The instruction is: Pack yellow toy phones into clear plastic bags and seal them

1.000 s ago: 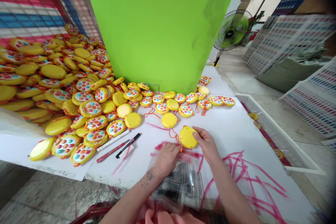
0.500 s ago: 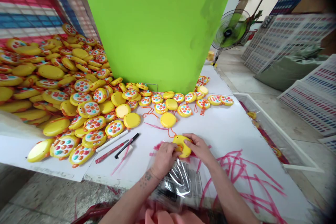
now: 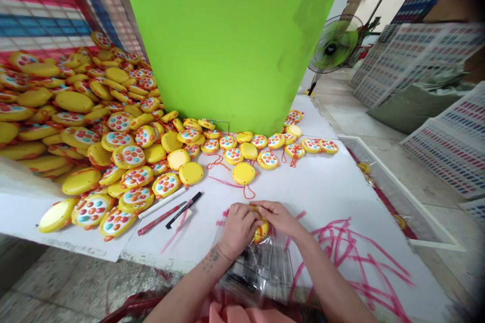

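Note:
Near the table's front edge, a yellow toy [image 3: 261, 232] is held between my two hands and largely covered by them. From its left side, my left hand [image 3: 241, 224] closes its fingers on the toy. My right hand [image 3: 275, 214] grips the toy's upper right edge with bent fingers. Clear plastic bags [image 3: 261, 267] lie under the toy and below my hands. Just beyond my hands, another yellow toy [image 3: 243, 173] lies back side up, with an orange cord loop beside it.
A large pile of yellow toys [image 3: 74, 102] fills the left. Pens [image 3: 162, 218] lie left of my hands, pink strips [image 3: 341, 242] at right. A green panel [image 3: 235, 45] stands behind. Right of the table are a white-rimmed bin [image 3: 435, 244] and a fan [image 3: 331, 49].
The held toy has turned and moved slightly down toward the bags, and my fingers now cover more of it. My right hand has shifted left, closer to my left hand.

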A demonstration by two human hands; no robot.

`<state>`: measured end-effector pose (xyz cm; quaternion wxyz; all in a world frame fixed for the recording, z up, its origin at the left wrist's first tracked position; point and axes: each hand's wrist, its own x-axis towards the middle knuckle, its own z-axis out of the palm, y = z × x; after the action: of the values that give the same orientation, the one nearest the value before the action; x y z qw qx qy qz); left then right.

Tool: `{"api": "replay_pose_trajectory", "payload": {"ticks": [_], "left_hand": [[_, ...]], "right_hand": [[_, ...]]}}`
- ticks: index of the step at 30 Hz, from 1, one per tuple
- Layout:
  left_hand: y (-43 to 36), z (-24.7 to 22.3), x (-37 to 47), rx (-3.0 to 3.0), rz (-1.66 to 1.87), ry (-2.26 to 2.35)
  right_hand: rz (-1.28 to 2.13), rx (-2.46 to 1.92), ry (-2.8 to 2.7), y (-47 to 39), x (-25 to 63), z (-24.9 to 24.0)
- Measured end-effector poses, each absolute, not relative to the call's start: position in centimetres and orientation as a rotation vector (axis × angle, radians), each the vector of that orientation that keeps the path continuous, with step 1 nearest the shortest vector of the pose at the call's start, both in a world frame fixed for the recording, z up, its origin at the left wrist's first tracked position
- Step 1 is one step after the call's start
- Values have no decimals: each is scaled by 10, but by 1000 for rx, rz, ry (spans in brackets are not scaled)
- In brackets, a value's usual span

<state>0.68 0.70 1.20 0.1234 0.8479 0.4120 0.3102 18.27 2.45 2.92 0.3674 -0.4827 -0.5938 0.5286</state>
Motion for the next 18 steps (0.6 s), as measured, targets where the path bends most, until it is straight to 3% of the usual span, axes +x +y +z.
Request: {"api": "replay_pose_trajectory", "payload": {"ticks": [5, 18], "left_hand": [[9, 10, 6, 2310, 986, 1145], [15, 19, 0, 1982, 841, 1073]], "right_hand": [[1089, -1553, -1476, 23, 203, 31], [1468, -1701, -1379, -5, 199, 12]]}}
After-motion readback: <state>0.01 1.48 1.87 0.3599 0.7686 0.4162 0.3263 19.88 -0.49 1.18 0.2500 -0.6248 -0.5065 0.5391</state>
